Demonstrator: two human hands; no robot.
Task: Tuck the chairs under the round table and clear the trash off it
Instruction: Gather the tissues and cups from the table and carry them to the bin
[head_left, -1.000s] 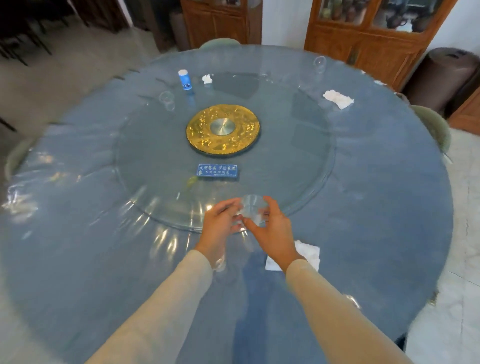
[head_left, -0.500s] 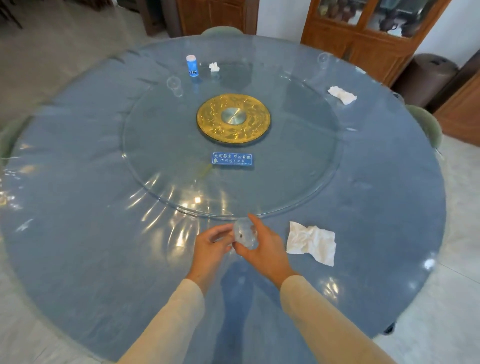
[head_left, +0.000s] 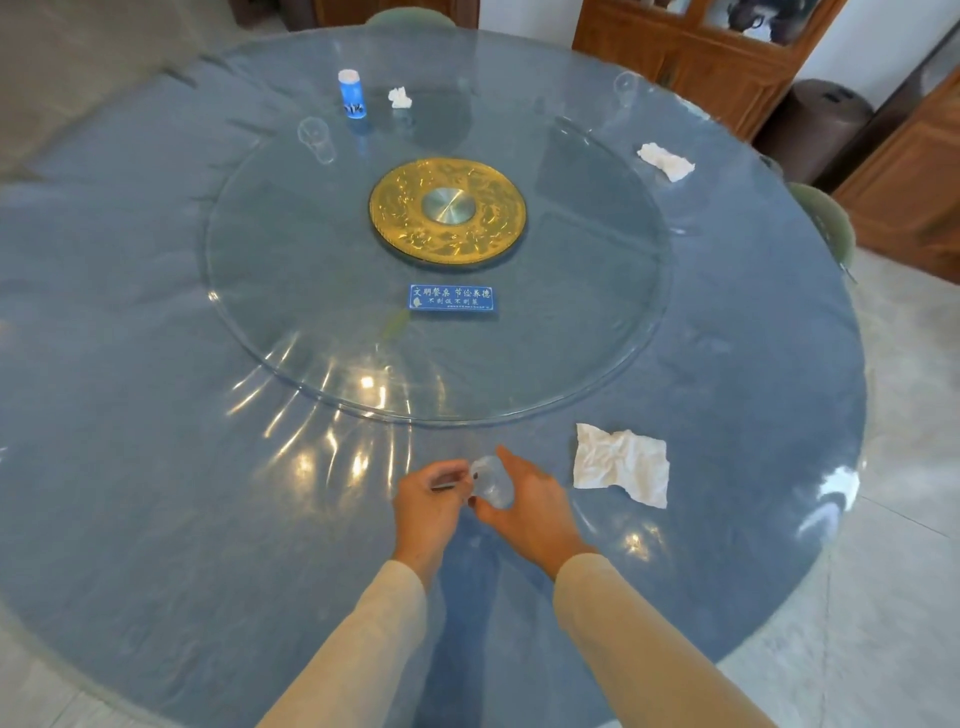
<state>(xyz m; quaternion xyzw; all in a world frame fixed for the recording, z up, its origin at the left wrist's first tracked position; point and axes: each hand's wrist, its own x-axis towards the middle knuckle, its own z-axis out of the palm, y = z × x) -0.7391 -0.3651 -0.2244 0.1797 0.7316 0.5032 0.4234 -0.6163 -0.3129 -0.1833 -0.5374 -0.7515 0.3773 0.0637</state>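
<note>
Over the near part of the round blue table (head_left: 156, 467), my right hand (head_left: 535, 509) grips a clear plastic cup (head_left: 493, 480). My left hand (head_left: 428, 504) pinches the cup's rim from the left. A crumpled white napkin (head_left: 621, 462) lies just right of my hands. Another napkin (head_left: 666, 162) sits at the far right, and a small wad (head_left: 399, 97) at the far side. Two more clear cups stand there, one (head_left: 317, 139) at the far left and one (head_left: 625, 85) at the far right. Green chair backs show at the far edge (head_left: 410, 16) and the right edge (head_left: 826, 223).
A glass turntable (head_left: 311, 312) with a gold centre disc (head_left: 448, 212) and a blue sign (head_left: 451, 298) fills the table's middle. A blue bottle (head_left: 352, 95) stands at the far side. Wooden cabinets (head_left: 691, 57) and a dark bin (head_left: 815, 124) stand behind the table on the right.
Both hands have drawn the clear cup back from the turntable's edge toward me, onto the near part of the table. The napkin under my right wrist is now uncovered.
</note>
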